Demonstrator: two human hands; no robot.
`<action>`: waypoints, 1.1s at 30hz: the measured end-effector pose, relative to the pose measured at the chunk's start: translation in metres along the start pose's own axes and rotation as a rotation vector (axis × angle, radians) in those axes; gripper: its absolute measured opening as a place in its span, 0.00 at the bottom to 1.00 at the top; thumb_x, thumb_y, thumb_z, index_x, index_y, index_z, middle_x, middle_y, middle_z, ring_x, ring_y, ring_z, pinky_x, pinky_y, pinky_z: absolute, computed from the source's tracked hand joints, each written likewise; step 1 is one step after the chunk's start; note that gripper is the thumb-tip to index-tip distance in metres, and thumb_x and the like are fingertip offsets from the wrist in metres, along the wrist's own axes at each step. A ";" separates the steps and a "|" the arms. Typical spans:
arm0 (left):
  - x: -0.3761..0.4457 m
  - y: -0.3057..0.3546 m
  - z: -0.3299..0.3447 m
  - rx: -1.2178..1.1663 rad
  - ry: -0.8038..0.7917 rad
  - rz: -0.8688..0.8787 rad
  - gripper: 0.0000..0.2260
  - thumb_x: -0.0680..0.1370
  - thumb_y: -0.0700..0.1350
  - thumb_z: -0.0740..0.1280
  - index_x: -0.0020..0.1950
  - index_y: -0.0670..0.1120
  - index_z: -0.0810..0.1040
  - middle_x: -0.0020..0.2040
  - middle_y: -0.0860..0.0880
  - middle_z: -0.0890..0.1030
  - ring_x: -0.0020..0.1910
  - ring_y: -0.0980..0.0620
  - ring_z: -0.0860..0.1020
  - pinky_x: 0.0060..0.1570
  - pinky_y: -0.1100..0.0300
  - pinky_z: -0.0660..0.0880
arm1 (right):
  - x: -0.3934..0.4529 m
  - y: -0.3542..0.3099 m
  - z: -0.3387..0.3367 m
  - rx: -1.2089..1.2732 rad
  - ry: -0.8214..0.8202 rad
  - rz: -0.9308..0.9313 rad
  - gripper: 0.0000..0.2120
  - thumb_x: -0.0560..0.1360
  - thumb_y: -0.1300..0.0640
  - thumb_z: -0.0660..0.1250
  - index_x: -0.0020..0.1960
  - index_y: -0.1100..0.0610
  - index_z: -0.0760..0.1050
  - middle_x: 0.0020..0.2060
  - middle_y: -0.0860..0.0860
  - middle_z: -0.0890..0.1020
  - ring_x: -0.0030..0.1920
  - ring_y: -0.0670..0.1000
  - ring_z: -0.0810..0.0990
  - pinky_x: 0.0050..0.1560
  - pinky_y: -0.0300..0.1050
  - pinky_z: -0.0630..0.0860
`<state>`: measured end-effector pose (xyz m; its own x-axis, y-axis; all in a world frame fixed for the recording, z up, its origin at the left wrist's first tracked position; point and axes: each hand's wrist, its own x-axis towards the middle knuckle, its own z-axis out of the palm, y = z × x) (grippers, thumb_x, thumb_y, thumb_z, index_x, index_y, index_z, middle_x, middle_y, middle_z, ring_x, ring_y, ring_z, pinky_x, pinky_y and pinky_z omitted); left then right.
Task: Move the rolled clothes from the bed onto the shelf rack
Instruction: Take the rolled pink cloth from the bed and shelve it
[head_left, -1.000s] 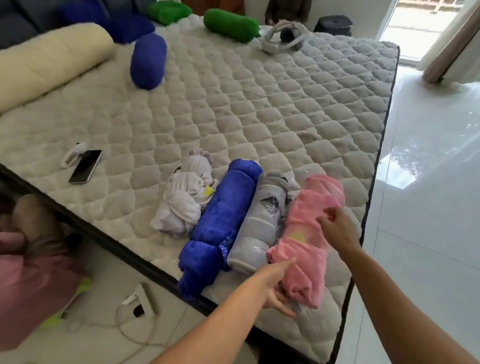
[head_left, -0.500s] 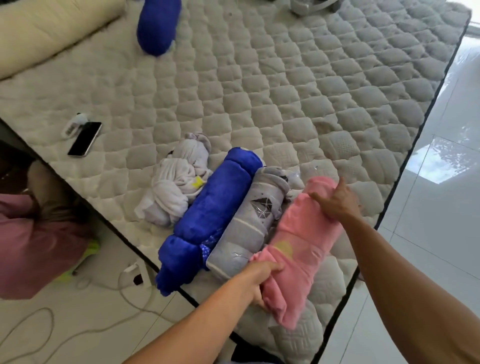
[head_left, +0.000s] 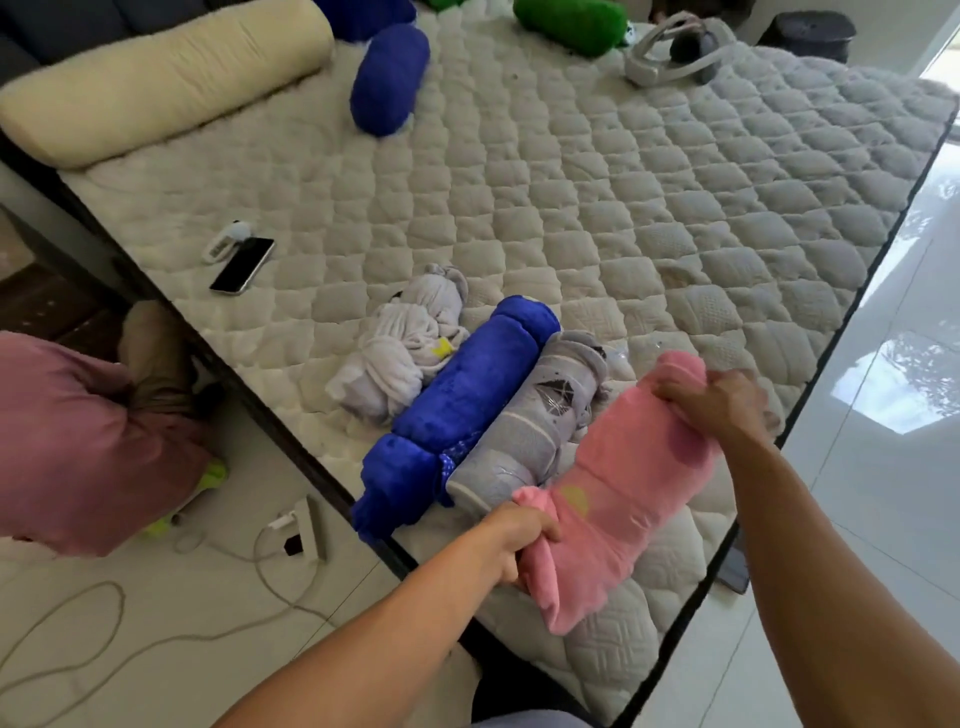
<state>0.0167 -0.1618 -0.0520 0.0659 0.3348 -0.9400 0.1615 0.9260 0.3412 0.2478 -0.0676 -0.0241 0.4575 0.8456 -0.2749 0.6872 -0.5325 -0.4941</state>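
Now closed on both ends of pink roll (head_left: 628, 483), beside grey roll (head_left: 530, 431): left hand (head_left: 511, 543), right hand (head_left: 719, 402). Pickup step; next, carrying to unseen shelf rack.

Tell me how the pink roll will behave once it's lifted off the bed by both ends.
The pink roll is soft fleece, so its middle will probably sag. Its near end already flares loose below the left hand, so it may unroll. The right hand bunches it easily: likely light.
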 end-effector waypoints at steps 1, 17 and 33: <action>-0.006 -0.005 -0.005 -0.010 -0.019 0.011 0.21 0.72 0.38 0.68 0.64 0.42 0.72 0.62 0.38 0.78 0.62 0.39 0.76 0.61 0.39 0.75 | -0.012 -0.010 -0.006 0.045 0.009 -0.026 0.28 0.66 0.34 0.68 0.43 0.61 0.79 0.42 0.58 0.80 0.44 0.57 0.76 0.45 0.48 0.72; -0.158 -0.247 -0.256 -0.727 0.642 0.407 0.25 0.68 0.42 0.75 0.63 0.41 0.73 0.58 0.42 0.80 0.54 0.43 0.79 0.52 0.51 0.78 | -0.314 -0.202 0.069 0.341 -0.301 -0.451 0.22 0.67 0.44 0.73 0.43 0.63 0.76 0.39 0.58 0.78 0.45 0.58 0.76 0.42 0.49 0.69; -0.353 -0.624 -0.433 -1.778 1.219 0.740 0.27 0.68 0.62 0.71 0.63 0.50 0.77 0.60 0.37 0.78 0.49 0.43 0.79 0.45 0.49 0.80 | -0.737 -0.297 0.271 0.306 -1.234 -0.545 0.31 0.71 0.52 0.73 0.65 0.70 0.69 0.56 0.61 0.76 0.50 0.60 0.76 0.48 0.60 0.78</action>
<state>-0.5333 -0.7823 0.0636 -0.8598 -0.1469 -0.4890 -0.3914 -0.4252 0.8161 -0.4467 -0.5227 0.1019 -0.7277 0.5124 -0.4559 0.3929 -0.2334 -0.8895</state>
